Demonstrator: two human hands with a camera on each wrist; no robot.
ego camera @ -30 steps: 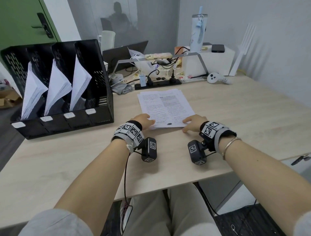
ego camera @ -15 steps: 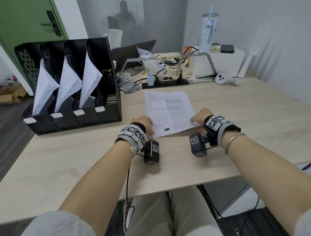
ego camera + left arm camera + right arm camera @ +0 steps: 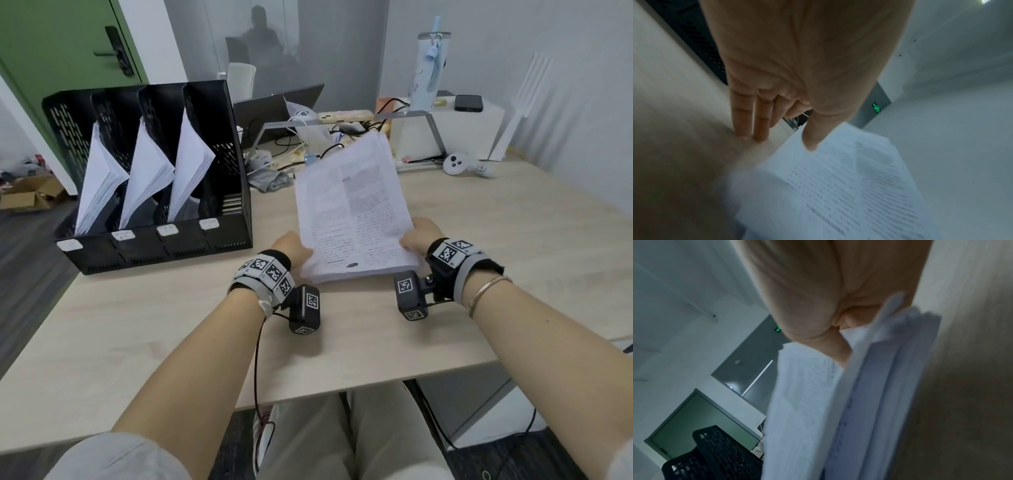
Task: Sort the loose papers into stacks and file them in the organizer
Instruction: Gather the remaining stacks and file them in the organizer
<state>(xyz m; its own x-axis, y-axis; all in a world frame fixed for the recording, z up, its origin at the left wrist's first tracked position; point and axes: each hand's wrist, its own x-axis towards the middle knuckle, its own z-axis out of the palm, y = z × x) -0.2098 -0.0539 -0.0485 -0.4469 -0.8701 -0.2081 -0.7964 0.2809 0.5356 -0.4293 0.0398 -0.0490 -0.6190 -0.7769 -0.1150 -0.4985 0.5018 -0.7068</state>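
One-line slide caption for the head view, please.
Both hands, left hand and right hand, tilt a printed paper stack up off the desk beside a black four-slot organizer.

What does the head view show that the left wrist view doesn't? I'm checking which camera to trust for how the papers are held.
Only the head view: the right hand gripping the paper stack at its right edge, the stack tilted up off the table, and three organizer slots holding papers, the rightmost slot without.

Only the left wrist view: the left hand with its thumb on the top sheet and fingers straight, tips touching the table.

Both: the left hand, the printed stack, the table, the black organizer.
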